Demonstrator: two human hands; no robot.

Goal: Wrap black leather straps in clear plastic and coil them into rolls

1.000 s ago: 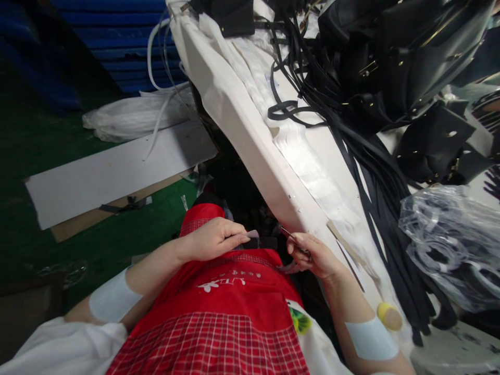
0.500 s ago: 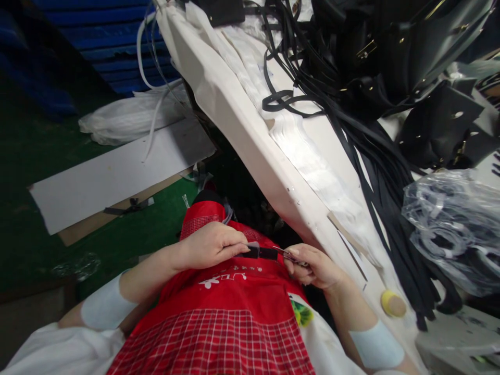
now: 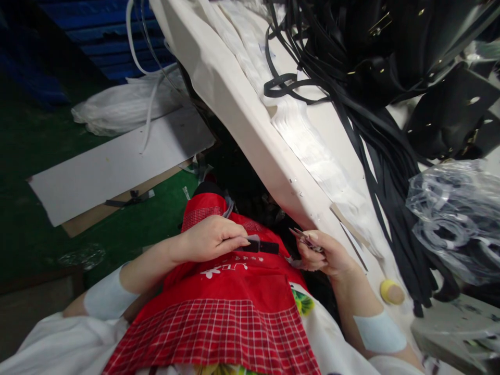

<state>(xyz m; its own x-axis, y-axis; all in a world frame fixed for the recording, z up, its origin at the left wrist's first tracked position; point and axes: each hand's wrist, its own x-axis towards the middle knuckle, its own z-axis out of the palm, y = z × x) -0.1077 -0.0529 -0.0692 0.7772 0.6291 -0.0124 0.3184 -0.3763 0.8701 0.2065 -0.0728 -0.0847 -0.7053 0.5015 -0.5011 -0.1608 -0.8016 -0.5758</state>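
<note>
My left hand [image 3: 219,238] pinches one end of a short black strap [image 3: 265,246], which lies level above the red apron [image 3: 234,281]. To the right of the strap's free end, my right hand [image 3: 322,252] is closed around small metal snips [image 3: 307,238], their tips pointing up and left. A gap separates the snips from the strap. A pale scrap [image 3: 294,262] hangs by the fingers of my right hand.
A white-covered table [image 3: 250,125] slants along the right, carrying white strips [image 3: 308,146], long black straps [image 3: 375,135], black leather pieces [image 3: 449,109], a plastic bag [image 3: 453,208] and a yellow roll [image 3: 391,292]. A white board [image 3: 117,161] lies at left.
My right hand with the snips has moved away from the strap's end, to the right and slightly up. The strap stays in my left hand. The view has shifted slightly.
</note>
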